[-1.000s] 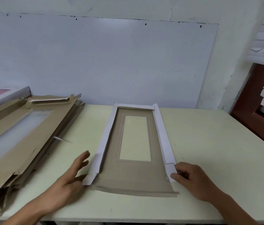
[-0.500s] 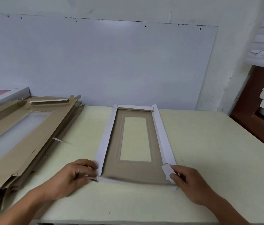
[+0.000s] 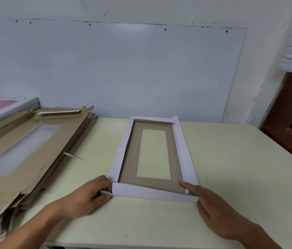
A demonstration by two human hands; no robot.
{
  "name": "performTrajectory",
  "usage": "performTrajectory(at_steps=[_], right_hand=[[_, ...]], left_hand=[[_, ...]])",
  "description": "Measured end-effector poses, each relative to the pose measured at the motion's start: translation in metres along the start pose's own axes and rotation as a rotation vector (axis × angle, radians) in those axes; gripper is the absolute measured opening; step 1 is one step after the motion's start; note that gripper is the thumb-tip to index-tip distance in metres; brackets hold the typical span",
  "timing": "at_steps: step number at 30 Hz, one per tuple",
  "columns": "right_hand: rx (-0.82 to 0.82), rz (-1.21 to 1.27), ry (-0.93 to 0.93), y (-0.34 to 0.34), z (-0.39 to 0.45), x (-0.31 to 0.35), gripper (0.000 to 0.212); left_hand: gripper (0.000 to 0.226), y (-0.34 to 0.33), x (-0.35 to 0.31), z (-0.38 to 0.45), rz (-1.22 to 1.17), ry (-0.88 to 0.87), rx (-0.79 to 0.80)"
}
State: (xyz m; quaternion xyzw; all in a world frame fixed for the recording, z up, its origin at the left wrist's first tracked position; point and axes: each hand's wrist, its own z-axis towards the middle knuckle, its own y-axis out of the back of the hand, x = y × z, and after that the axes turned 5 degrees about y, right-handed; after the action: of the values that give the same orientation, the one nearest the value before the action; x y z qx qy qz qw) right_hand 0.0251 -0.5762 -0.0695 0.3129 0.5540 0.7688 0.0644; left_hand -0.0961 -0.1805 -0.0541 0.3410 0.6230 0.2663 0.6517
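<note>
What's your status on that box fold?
Left hand pinches near flap at left corner; right hand open against right end. Flap raised on window box. Cardboard stack left, apart.

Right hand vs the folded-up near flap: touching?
Touching. Head view: right hand lies with straight fingers against the right end of the near flap, no gap.

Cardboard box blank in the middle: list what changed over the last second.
The near flap, flat a second ago, now stands folded up. The left hand went from resting open to pinching the left corner tab. The right hand released its tab and presses the flap's right end with straight fingers. The side walls and the cardboard stack stayed put.
</note>
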Motion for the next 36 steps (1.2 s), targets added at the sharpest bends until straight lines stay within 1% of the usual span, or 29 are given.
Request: performTrajectory(at_steps=[2, 3, 6, 8, 10, 11, 13, 14, 16, 17, 19, 20, 22, 24, 26, 27, 29, 30, 32, 33, 35, 36], right_hand=[[0.035, -0.045, 0.044, 0.0, -0.004, 0.0, 0.079], [0.043, -0.064, 0.065, 0.001, -0.004, 0.001, 0.074], [0.014, -0.081, 0.141, 0.003, -0.001, 0.007, 0.039], [-0.005, -0.066, 0.175, 0.001, 0.0, 0.011, 0.03], [-0.041, -0.055, 0.19, -0.001, -0.002, 0.011, 0.028], [-0.057, -0.04, 0.188, -0.001, -0.003, 0.01, 0.028], [-0.063, -0.009, 0.164, 0.0, -0.005, 0.01, 0.03], [-0.05, -0.002, 0.148, 0.0, -0.006, 0.01, 0.031], [-0.01, -0.019, 0.143, 0.0, -0.007, 0.012, 0.033], [0.002, -0.032, 0.154, 0.0, -0.007, 0.013, 0.036], [0.028, -0.039, 0.157, 0.0, -0.008, 0.015, 0.044], [0.044, -0.036, 0.148, 0.0, -0.008, 0.016, 0.047], [0.09, -0.032, 0.129, 0.001, -0.006, 0.016, 0.048], [0.138, 0.01, 0.099, 0.002, -0.005, 0.016, 0.048], [0.148, 0.149, 0.069, 0.002, -0.005, 0.012, 0.049], [0.14, 0.22, 0.04, 0.003, -0.005, 0.009, 0.049], [0.108, 0.313, -0.038, 0.005, -0.001, 0.004, 0.039], [0.074, 0.311, -0.055, 0.005, 0.001, 0.002, 0.037], [0.009, 0.238, -0.053, 0.004, 0.005, 0.001, 0.042], [-0.013, 0.21, -0.038, 0.003, 0.006, 0.0, 0.04], [-0.054, 0.17, 0.004, 0.0, 0.008, -0.003, 0.03], [-0.078, 0.147, 0.019, -0.001, 0.009, -0.003, 0.027]], left_hand=[[0.011, -0.004, -0.002, 0.0, 0.113, -0.036, -0.019], [0.009, -0.006, -0.002, 0.0, 0.134, -0.03, -0.037], [0.016, -0.008, -0.001, -0.001, 0.128, 0.007, -0.067], [0.023, -0.006, 0.0, -0.002, 0.097, 0.015, -0.065], [0.027, -0.002, 0.004, -0.003, 0.051, 0.022, -0.061], [0.025, 0.001, 0.006, -0.003, 0.014, 0.032, -0.05], [0.011, 0.008, 0.011, -0.003, -0.113, 0.087, -0.02], [0.01, 0.011, 0.013, -0.003, -0.189, 0.121, -0.016], [0.021, 0.013, 0.018, -0.002, -0.304, 0.183, -0.043], [0.02, 0.012, 0.019, -0.001, -0.312, 0.19, -0.065], [0.01, 0.006, 0.012, 0.0, -0.214, 0.16, -0.115], [0.013, 0.003, 0.008, 0.001, -0.148, 0.132, -0.14], [0.027, -0.003, -0.007, 0.002, -0.026, 0.043, -0.175], [0.027, -0.007, -0.021, 0.004, 0.102, -0.048, -0.163], [0.025, -0.014, -0.03, 0.008, 0.215, -0.091, -0.126], [0.026, -0.017, -0.032, 0.01, 0.262, -0.097, -0.121], [0.028, -0.023, -0.034, 0.015, 0.312, -0.077, -0.136], [0.025, -0.023, -0.035, 0.016, 0.306, -0.055, -0.148], [0.011, -0.023, -0.035, 0.018, 0.285, -0.018, -0.147], [0.013, -0.022, -0.036, 0.018, 0.281, -0.015, -0.135], [0.025, -0.02, -0.038, 0.019, 0.28, -0.018, -0.113], [0.027, -0.018, -0.038, 0.019, 0.286, -0.023, -0.111]])
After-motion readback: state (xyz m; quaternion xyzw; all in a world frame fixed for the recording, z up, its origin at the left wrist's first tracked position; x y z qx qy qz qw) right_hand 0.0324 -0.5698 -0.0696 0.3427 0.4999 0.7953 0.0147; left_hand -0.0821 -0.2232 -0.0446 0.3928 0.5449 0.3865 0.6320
